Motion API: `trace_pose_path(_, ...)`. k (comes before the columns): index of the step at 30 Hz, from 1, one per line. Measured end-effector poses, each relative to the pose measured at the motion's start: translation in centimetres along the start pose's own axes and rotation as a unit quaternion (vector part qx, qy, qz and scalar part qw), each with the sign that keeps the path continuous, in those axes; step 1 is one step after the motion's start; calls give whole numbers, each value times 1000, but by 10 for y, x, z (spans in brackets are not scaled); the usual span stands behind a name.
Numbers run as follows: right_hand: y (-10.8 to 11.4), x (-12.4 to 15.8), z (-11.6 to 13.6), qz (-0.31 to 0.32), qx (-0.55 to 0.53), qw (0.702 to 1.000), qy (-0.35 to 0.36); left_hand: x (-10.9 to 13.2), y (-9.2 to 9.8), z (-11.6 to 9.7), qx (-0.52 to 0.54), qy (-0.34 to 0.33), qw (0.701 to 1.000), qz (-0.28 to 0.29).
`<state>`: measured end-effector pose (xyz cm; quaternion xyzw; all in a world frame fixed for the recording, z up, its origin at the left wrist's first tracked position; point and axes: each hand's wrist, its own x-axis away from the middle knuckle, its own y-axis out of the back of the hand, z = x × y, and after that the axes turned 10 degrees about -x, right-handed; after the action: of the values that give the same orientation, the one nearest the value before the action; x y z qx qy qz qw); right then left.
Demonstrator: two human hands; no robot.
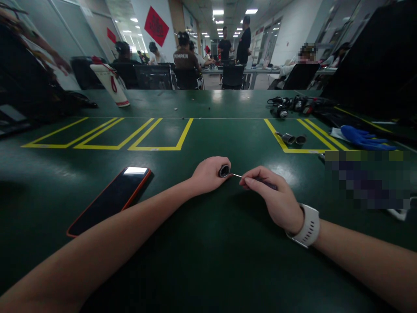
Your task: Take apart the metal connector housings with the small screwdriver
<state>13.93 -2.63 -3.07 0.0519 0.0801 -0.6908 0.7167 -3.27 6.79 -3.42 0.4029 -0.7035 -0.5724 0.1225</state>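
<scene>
My left hand point(210, 174) is closed around a small dark cylindrical part point(224, 171), whose round open end with a shiny rim faces me. Most of that part is hidden in my fingers. Between the thumb and fingers of my right hand point(269, 191) is a thin tool with a slim metal shaft point(236, 174) and a dark handle, perhaps a small screwdriver. Its shaft points left and its tip meets the rim of the part, though exact contact is too small to tell. Both hands are just above the green table point(208, 243).
A phone in an orange case point(109, 202) lies left. Two similar metal parts point(293, 139) sit inside yellow tape at right, near blue gloves point(365, 137). Dark cylindrical devices point(289, 105) and a white bottle point(112, 82) stand farther back. Several people are beyond the table.
</scene>
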Motion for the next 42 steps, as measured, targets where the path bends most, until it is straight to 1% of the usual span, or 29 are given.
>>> trace_pose_path(3, 1, -2, 1, 11, -44, 999, -16, 1, 1, 0, 26, -28, 999, 2)
trace_pose_path(5, 2, -4, 1, -5, -105, 994, -41, 1, 1, 1, 59, -35, 998, -4)
trace_pose_path(8, 2, -8, 1, -20, -194, 977, -91, 0, 1, 2, 110, -38, 993, -14)
trace_pose_path(10, 1, -9, 1, -17, -221, 969, -106, 0, 0, 2, 130, -40, 990, -18)
trace_pose_path(11, 1, -9, 1, -17, -222, 969, -102, -1, 0, 2, 131, -40, 990, -19)
trace_pose_path(13, 1, -8, 0, -27, -197, 977, -73, -1, -1, 2, 114, -27, 993, -23)
trace_pose_path(15, 0, -6, 1, -36, -133, 990, -29, -1, -1, 2, 75, -3, 997, -24)
trace_pose_path(17, 0, -3, 1, -25, -55, 998, -5, 0, -1, 1, 22, 16, 1000, -17)
trace_pose_path(19, -1, -2, 2, 0, -10, 1000, -7, 0, -1, -1, -27, 17, 999, -8)
trace_pose_path(20, -1, -2, 2, 8, -12, 1000, -14, 1, 0, -1, -41, 12, 999, -6)
trace_pose_path(22, 0, -3, 3, 5, -53, 998, -33, 1, 1, -2, -39, -3, 999, -8)
trace_pose_path(26, 2, -7, 2, -17, -161, 983, -87, 1, 2, -1, 44, -22, 999, -14)
trace_pose_path(29, 2, -9, 1, -11, -199, 975, -101, 1, 1, 1, 112, -25, 993, -18)
trace_pose_path(31, 2, -9, 1, -7, -210, 972, -105, 1, 0, 1, 139, -25, 990, -17)
trace_pose_path(34, 1, -7, 1, -10, -190, 978, -80, 0, 0, 0, 137, -19, 990, -18)
trace_pose_path(38, 1, -3, -1, -16, -81, 997, 0, -1, 0, 1, 77, 8, 997, -23)
trace_pose_path(40, 2, -2, -2, -14, -35, 999, 14, -2, -1, 2, 52, 20, 998, -22)
trace_pose_path(42, 2, -1, -3, -7, -18, 1000, 18, -2, -2, 3, 48, 21, 998, -23)
